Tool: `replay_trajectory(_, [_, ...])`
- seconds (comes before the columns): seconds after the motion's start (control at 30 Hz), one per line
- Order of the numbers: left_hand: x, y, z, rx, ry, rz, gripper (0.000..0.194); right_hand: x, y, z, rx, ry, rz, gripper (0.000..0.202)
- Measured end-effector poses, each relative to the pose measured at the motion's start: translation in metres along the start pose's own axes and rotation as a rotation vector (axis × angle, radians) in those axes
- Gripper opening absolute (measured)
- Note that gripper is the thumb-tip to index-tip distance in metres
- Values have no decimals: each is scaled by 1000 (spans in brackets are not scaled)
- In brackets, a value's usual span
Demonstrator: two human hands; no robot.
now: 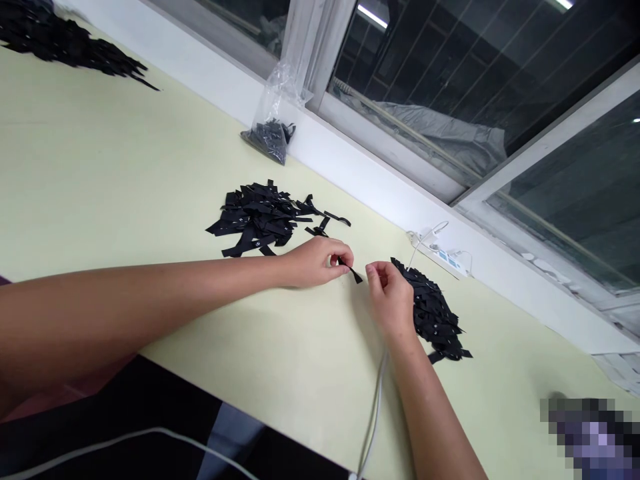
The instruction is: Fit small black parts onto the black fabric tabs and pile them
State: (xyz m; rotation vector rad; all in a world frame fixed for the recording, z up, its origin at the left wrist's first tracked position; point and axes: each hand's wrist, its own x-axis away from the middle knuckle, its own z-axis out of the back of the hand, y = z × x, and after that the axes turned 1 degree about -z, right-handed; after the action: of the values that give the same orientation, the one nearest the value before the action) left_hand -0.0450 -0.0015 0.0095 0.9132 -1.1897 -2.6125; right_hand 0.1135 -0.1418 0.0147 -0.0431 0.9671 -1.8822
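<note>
Between the thumb and fingers of my left hand (317, 261) is a short black fabric strip (357, 275), its free end pointing toward the other hand. My right hand (393, 300) is closed in a pinch a small gap away from that end; whatever its fingertips hold is too small to make out. Beyond my left hand lies a loose pile of black strips (263, 217), some with small white marks. A second pile of black strips (435, 313) sits just right of my right hand, partly hidden by it.
A clear plastic bag (273, 127) with black pieces stands by the white sill. More black strips (65, 47) lie at the far left. A power strip (440, 257) rests along the sill. A white cable (377, 400) runs beside my right forearm over the pale table (280, 373).
</note>
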Motion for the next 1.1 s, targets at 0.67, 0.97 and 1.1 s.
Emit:
replay_trajectory(0.67, [0,-2,0,-90,-61,-97,11,4,0,-11,-491,-229,-107,30])
replay_trajectory(0.97, [0,-1,2,-180,-44,-127,10,3,-8,-8,-497,-242,-131,28])
replay_trajectory(1.1, [2,-1,2,-191,-42,-123,9,2,-10,-8,-557,-260,-167,30])
